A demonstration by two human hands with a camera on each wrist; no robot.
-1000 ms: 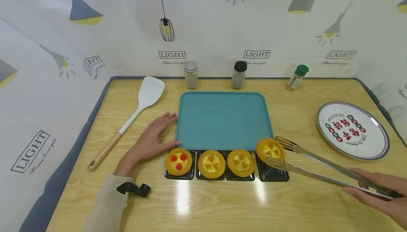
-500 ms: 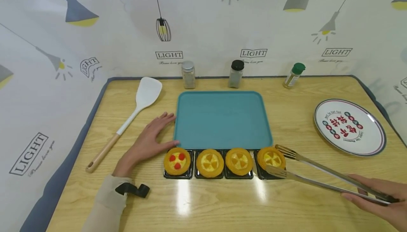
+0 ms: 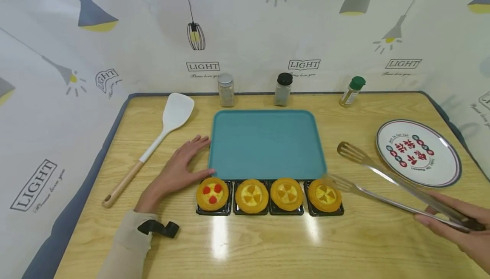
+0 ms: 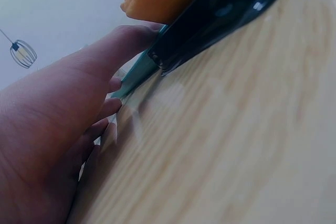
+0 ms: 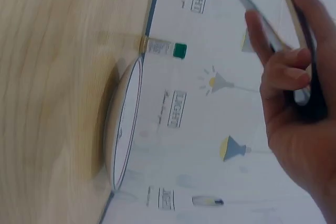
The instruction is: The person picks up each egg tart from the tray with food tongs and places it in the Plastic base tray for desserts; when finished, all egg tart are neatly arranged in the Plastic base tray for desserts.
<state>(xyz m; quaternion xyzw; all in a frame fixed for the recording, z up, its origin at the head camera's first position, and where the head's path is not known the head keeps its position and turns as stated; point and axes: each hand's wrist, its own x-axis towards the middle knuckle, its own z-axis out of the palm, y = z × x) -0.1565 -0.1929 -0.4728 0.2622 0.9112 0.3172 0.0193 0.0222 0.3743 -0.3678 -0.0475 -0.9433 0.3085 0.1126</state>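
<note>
My left hand (image 3: 178,166) lies at the left edge of a teal tray (image 3: 268,143), fingers extended, with fingertips and thumb at its rim. In my right hand (image 3: 459,223) I grip metal tongs (image 3: 398,182). Their slotted ends stand spread apart with nothing between them; the lower end is blurred beside the rightmost egg tart (image 3: 324,195). That tart sits in a black plastic holder (image 3: 337,213). Left of it, in a row of similar holders, are two more fruit-topped tarts, the middle-right tart (image 3: 286,194) and middle-left tart (image 3: 252,196), then a red-dotted tart (image 3: 212,194).
A white spatula (image 3: 178,111) with a wooden handle lies at left. Along the back stand a silver-capped jar (image 3: 226,92), a black-capped jar (image 3: 283,92) and a tilted green-capped bottle (image 3: 351,92). At right is a white printed plate (image 3: 445,160).
The rightmost tart was lowered from the tray's corner into its black holder and let go. The tongs then spread wider, their upper end moving up and away. My left hand stays put.
</note>
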